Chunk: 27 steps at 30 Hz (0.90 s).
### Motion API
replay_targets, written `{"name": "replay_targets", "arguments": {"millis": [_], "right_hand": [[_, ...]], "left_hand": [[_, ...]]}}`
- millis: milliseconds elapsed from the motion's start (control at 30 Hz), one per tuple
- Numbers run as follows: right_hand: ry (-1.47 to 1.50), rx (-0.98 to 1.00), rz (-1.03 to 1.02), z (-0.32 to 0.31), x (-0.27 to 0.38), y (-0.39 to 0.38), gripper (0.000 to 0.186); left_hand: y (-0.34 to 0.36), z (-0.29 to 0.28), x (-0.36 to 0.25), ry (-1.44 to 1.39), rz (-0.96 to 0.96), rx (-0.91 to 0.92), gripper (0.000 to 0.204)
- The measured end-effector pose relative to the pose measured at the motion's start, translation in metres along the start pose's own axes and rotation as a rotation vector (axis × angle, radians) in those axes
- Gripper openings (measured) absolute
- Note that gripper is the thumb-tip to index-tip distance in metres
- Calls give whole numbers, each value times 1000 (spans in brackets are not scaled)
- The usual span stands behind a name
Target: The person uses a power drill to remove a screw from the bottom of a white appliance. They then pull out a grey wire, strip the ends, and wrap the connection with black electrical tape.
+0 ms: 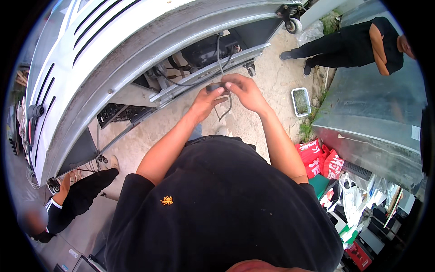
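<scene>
Both my hands meet in front of me, below the open underside of a large white and metal cabinet [131,50]. In my left hand [205,103] is a small dark flat piece [215,86], gripped between thumb and fingers; its exact kind does not show. With bent fingers and thumb, my right hand [245,92] pinches a grey cable [219,56] beside that piece. Upward, the cable runs into the cabinet's base; below my hands it hangs in a bent loop. My fingers partly cover where cable and piece meet.
Black machinery [199,54] sits inside the cabinet's base, behind a metal rail [208,72]. Casters [293,26] carry the cabinet. One person [353,45] stands at the far right, another [77,199] is low at the left. A white tub [301,102] and red bags [317,158] lie to the right.
</scene>
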State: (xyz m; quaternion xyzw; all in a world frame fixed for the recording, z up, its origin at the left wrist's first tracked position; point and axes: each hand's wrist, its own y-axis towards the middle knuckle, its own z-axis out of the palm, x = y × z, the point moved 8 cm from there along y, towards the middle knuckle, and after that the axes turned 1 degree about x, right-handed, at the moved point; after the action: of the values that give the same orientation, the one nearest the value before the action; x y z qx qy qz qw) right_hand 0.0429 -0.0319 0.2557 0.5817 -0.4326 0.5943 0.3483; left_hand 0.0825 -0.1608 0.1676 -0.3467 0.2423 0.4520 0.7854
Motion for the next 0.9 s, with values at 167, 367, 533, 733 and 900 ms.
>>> {"name": "replay_targets", "arguments": {"millis": [167, 367, 533, 733, 900], "right_hand": [[54, -201, 175, -32, -60, -10, 33], [416, -142, 301, -7, -86, -12, 32], [342, -143, 276, -8, -91, -5, 28], [375, -135, 270, 0, -90, 0, 28], [334, -143, 239, 1, -83, 0, 25]], "left_hand": [[-2, 5, 6, -110, 24, 88, 47], [-6, 8, 6, -150, 9, 121, 45], [-12, 2, -2, -119, 3, 24, 42], [-16, -5, 0, -90, -26, -15, 45], [-12, -8, -4, -71, 43, 8, 47]]}}
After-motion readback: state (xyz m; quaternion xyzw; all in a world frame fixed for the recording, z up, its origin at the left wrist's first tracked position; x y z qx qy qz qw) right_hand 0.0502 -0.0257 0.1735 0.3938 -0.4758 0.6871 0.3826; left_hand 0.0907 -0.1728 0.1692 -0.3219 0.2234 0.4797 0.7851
